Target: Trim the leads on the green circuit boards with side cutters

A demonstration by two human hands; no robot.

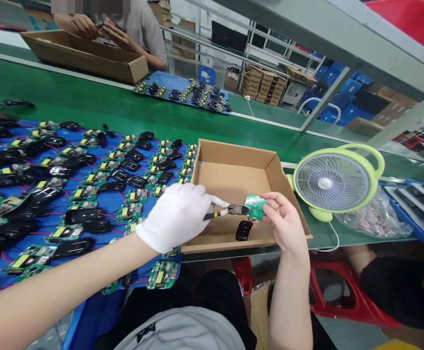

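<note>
My left hand (177,216), in a white glove, is closed round a pair of cutting pliers (236,209) with dark handles. The pliers' jaws meet the near edge of a green circuit board (255,208). Between thumb and fingers, my bare right hand (282,221) pinches this board at its right side, with its solder face toward me. Below the board hangs a glossy black plastic piece (244,230). Both hands are over an open cardboard box (233,177); the jaw tips are too small to tell whether they are closed on a lead.
To the left, a blue tray (106,233) carries many boards wired to black pieces. A green fan (328,182) and a plastic bag of small parts (377,218) stand at right. Across the bench, a person (124,34) works behind another cardboard box (88,58).
</note>
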